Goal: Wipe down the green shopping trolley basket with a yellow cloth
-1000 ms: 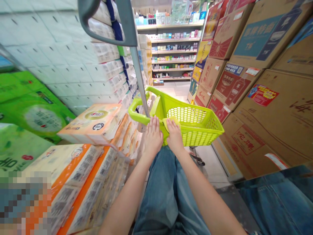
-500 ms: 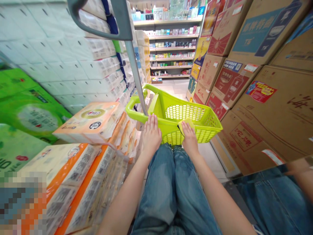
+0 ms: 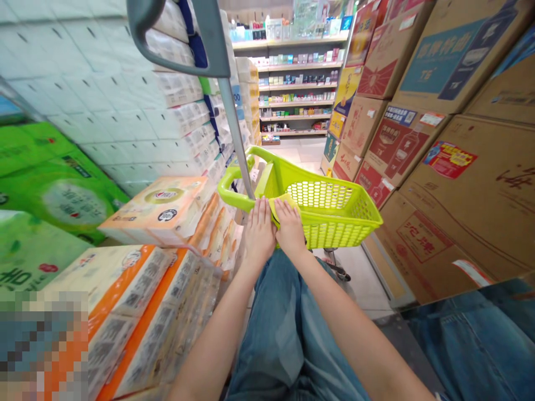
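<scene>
A lime-green plastic shopping basket with lattice sides stands in front of my knees on a wheeled base. My left hand lies flat on its near rim at the left end, fingers stretched out and close together. Right beside it, my right hand presses a yellow cloth onto the same rim. The cloth shows past the fingertips; part of it is hidden under the palm. A grey metal pole with a dark grey loop handle rises from the basket's left end.
Stacked tissue packs rise close on my left. Cardboard cartons are piled along the right. Shelves of small goods stand at the aisle's far end. Blue denim shows at lower right.
My right hand has slid left along the near rim with the yellow cloth and now sits against my left hand. The left hand stays at its place on the rim.
</scene>
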The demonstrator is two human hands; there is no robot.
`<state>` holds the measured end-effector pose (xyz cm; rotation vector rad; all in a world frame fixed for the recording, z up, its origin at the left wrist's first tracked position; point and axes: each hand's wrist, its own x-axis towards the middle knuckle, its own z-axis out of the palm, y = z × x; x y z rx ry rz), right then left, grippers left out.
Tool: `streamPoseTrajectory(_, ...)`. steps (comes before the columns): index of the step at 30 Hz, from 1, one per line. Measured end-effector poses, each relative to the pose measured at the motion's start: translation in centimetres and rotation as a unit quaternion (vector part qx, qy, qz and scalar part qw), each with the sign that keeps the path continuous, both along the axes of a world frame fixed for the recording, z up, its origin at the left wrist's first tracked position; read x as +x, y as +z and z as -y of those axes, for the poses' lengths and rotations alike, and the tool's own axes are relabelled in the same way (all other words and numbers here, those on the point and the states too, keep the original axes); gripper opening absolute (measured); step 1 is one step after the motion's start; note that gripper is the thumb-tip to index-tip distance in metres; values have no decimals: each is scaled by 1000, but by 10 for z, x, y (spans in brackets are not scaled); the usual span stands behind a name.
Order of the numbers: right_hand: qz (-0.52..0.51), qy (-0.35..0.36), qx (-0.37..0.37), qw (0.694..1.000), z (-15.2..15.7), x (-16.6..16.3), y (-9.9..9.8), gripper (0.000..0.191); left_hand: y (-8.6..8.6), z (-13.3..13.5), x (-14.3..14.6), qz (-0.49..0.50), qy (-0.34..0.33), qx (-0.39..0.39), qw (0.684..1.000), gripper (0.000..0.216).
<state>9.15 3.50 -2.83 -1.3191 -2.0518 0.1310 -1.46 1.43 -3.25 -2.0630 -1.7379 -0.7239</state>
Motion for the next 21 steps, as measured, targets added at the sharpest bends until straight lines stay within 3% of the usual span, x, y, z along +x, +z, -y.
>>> streamPoseTrajectory(5,26,-18,27,999,2,19,-12,78,1,1,2,1,7,3,1000,66)
streamPoseTrajectory(15,73,-144,42,986,1,115,-59,82,-2,0,2,8,3,10,1000,66)
streamPoseTrajectory(18,60,-173,34,982,2,115,-61,83,0,1,2,3,4,5,1000,65)
streamPoseTrajectory(21,33,-171,19,985,2,86,-50,86,0,0,2,4,7,3,1000,65)
